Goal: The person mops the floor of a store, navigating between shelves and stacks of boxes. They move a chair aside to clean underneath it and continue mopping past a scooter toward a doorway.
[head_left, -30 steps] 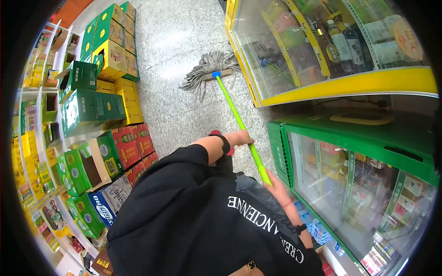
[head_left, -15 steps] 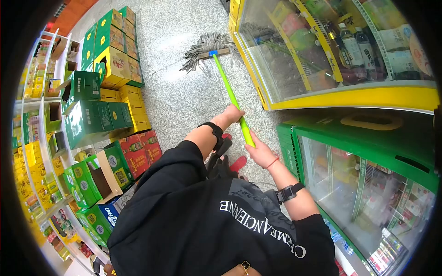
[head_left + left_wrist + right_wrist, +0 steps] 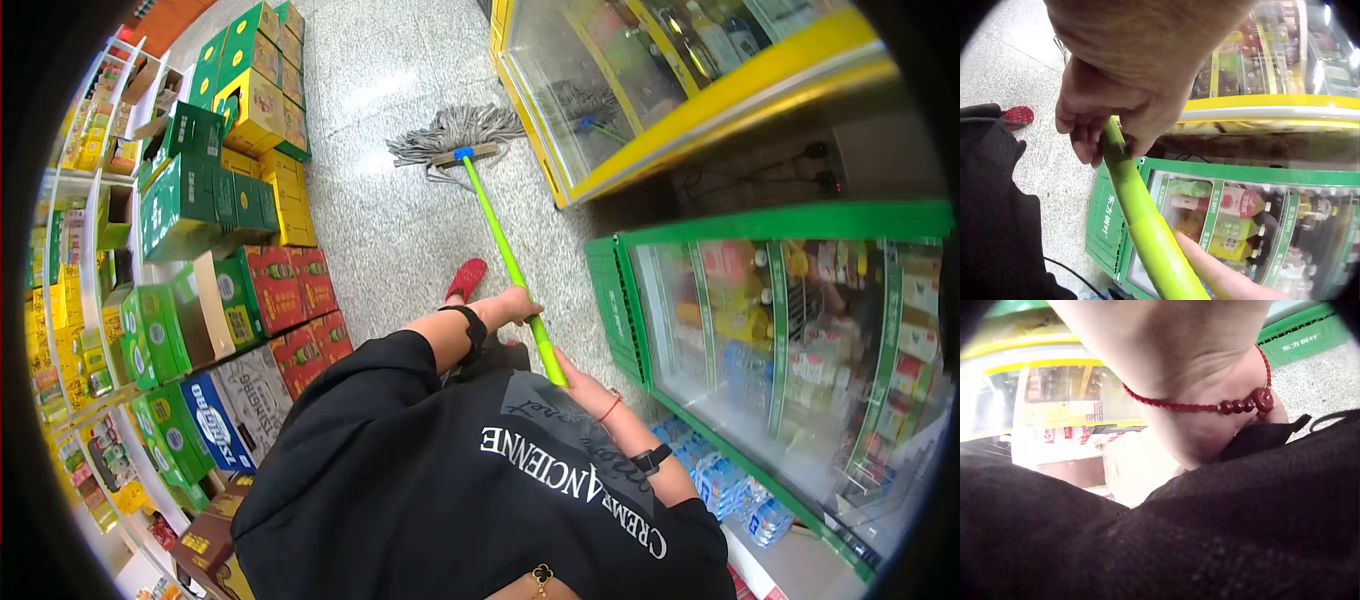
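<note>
A mop with a bright green handle [image 3: 497,225] reaches from the body out to a grey string mop head [image 3: 465,127] on the speckled floor. Fingers of my left hand [image 3: 513,303] curl round the handle; the left wrist view shows this left hand [image 3: 1116,103] gripping it from above. Lower down, close to the shirt, my right hand [image 3: 578,383] holds the handle's upper end [image 3: 1166,256]. In the right wrist view the right hand [image 3: 1210,425] wears a red beaded bracelet [image 3: 1241,405], and its fingers are hidden.
Stacked drink cartons [image 3: 285,285] and shelves [image 3: 90,260] line the left side. A yellow-framed fridge [image 3: 560,150] and a green-framed fridge [image 3: 620,300] stand on the right. A red shoe [image 3: 467,277] is on the floor beside the handle. Wrapped water bottles [image 3: 715,470] lie low at right.
Both hands and the mop went forward by half a second ago, then came back towards the body. A red shoe now shows further forward. Both hands kept their hold on the handle.
</note>
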`<action>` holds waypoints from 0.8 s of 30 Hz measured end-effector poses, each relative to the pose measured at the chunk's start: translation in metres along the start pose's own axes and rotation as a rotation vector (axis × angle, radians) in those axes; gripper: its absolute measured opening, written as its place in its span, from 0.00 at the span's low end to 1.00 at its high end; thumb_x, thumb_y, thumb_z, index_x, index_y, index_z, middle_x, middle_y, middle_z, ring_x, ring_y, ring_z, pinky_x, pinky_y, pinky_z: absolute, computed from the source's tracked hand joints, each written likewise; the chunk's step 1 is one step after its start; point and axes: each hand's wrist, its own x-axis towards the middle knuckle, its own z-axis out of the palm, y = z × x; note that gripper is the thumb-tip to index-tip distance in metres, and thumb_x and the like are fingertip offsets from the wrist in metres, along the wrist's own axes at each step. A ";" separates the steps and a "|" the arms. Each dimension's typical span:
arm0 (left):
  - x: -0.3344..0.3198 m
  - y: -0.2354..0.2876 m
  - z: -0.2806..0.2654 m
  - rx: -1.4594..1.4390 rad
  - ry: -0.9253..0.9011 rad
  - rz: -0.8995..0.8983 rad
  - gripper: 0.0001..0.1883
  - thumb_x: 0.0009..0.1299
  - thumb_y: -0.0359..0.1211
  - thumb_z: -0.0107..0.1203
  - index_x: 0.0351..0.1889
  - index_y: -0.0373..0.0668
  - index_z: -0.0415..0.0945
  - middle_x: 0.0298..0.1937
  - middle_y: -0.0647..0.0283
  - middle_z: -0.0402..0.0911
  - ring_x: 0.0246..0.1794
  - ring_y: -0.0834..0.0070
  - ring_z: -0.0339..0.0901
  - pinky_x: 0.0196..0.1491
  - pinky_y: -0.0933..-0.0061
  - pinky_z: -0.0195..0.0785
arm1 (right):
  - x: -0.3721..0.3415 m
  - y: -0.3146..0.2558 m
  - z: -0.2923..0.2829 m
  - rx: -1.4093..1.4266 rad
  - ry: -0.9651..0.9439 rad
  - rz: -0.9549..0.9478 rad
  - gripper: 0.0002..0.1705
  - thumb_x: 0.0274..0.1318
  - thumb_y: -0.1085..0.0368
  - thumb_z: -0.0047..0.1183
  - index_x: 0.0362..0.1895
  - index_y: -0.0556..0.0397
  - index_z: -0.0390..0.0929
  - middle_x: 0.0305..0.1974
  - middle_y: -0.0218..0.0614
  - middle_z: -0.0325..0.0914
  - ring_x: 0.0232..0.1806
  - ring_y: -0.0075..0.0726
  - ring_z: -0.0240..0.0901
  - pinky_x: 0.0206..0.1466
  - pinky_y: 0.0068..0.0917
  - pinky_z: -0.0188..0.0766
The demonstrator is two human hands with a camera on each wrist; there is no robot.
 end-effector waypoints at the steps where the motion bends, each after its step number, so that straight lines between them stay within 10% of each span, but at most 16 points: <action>1: -0.011 0.001 0.019 -0.015 0.005 -0.005 0.19 0.59 0.42 0.53 0.21 0.31 0.74 0.20 0.58 0.77 0.16 0.72 0.76 0.21 0.75 0.71 | -0.016 0.015 0.009 -0.007 -0.024 0.046 0.42 0.50 0.62 0.46 0.65 0.40 0.35 0.47 0.57 0.67 0.47 0.55 0.67 0.48 0.35 0.64; 14: -0.043 -0.025 0.123 0.025 -0.239 0.002 0.17 0.55 0.43 0.56 0.32 0.38 0.78 0.24 0.59 0.79 0.23 0.73 0.77 0.28 0.73 0.71 | -0.134 0.054 0.061 0.206 0.076 0.031 0.38 0.53 0.61 0.49 0.65 0.45 0.44 0.55 0.44 0.62 0.54 0.33 0.62 0.53 0.23 0.58; 24: -0.041 -0.049 0.053 -0.120 0.051 0.094 0.21 0.53 0.45 0.59 0.22 0.31 0.74 0.20 0.57 0.76 0.17 0.69 0.75 0.21 0.73 0.70 | -0.052 -0.033 0.058 0.127 0.082 0.172 0.38 0.49 0.64 0.48 0.65 0.46 0.45 0.38 0.44 0.72 0.36 0.35 0.70 0.42 0.26 0.66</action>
